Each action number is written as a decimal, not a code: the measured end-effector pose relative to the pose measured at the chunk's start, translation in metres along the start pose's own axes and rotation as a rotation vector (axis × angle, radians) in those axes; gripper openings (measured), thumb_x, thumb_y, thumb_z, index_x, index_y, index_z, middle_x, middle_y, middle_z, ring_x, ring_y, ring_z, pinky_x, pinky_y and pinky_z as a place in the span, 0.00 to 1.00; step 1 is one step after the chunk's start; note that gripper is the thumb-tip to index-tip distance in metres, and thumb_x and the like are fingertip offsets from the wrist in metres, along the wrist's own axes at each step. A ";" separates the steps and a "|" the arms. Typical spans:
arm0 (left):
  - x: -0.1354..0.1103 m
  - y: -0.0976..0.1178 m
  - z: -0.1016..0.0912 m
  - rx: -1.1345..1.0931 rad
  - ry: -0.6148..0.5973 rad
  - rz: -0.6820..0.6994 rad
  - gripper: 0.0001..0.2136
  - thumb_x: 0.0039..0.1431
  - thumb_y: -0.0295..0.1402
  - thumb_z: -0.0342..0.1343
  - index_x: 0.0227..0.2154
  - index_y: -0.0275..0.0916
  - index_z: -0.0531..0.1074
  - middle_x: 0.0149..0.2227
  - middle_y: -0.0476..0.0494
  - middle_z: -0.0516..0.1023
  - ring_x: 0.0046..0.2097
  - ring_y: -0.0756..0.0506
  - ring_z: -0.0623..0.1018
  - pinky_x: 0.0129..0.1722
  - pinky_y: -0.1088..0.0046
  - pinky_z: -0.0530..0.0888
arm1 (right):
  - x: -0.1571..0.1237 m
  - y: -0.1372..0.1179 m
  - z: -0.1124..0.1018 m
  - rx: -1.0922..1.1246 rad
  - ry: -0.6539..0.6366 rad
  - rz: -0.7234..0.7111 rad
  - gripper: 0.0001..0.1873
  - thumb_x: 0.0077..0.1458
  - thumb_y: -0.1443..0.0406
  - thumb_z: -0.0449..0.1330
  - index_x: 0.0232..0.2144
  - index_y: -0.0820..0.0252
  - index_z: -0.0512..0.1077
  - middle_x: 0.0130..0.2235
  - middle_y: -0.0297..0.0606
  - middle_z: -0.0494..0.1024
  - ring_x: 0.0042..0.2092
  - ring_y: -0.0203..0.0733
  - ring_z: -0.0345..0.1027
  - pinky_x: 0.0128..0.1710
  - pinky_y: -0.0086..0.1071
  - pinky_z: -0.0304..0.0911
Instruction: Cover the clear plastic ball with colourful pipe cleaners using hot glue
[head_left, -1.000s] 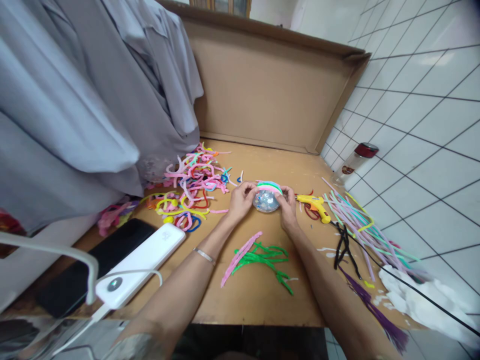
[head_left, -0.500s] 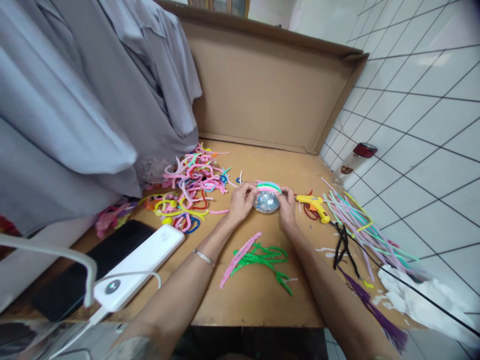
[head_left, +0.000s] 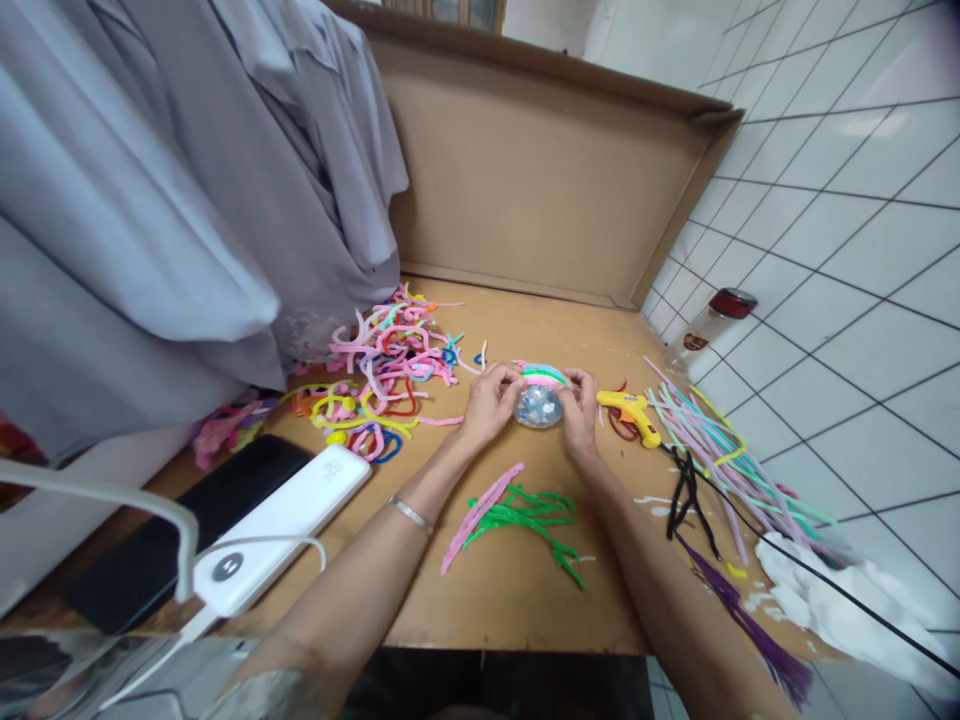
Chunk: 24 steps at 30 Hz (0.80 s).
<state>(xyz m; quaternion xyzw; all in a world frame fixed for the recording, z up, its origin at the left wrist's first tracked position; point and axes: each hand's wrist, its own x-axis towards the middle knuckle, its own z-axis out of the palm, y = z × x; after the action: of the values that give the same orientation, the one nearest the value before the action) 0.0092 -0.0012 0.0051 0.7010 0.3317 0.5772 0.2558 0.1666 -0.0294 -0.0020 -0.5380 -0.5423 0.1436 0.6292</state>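
Note:
Between my two hands is a clear, rounded plastic ball (head_left: 538, 408) with shiny bits inside. Pink, green and pale pipe cleaners (head_left: 545, 376) band its upper part. My left hand (head_left: 493, 398) pinches its left side with thumb and fingers. On the opposite side, my right hand (head_left: 579, 402) grips the band's right end, thumb toward me. Nearer to me on the table lie green pipe cleaners (head_left: 525, 515) and a pink twisted strip (head_left: 480, 520). A yellow glue gun (head_left: 630, 415) rests just right of my right hand.
Loose coloured pipe cleaners (head_left: 397, 350) are heaped at left, near a white power bank (head_left: 285, 530) and a black phone-like slab (head_left: 187, 530). At right are straight pipe cleaners (head_left: 705, 440), white fluff (head_left: 847, 610) and a red-lidded bottle (head_left: 712, 325). Cardboard (head_left: 525, 170) stands behind.
Both hands and the ball have shifted slightly to the right in the picture. The ball appears turned a little, and the grip stays on both sides.

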 end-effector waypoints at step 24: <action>0.002 0.001 -0.007 -0.119 -0.114 -0.193 0.13 0.61 0.42 0.53 0.31 0.36 0.73 0.30 0.47 0.77 0.33 0.48 0.74 0.36 0.72 0.71 | 0.015 -0.012 -0.009 0.186 -0.071 0.211 0.26 0.39 0.52 0.69 0.39 0.59 0.73 0.42 0.42 0.78 0.44 0.46 0.71 0.49 0.44 0.66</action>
<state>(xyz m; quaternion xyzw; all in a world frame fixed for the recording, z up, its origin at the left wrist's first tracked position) 0.0023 -0.0005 0.0080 0.6809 0.3477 0.5279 0.3700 0.1750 -0.0267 0.0175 -0.5258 -0.4890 0.2777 0.6382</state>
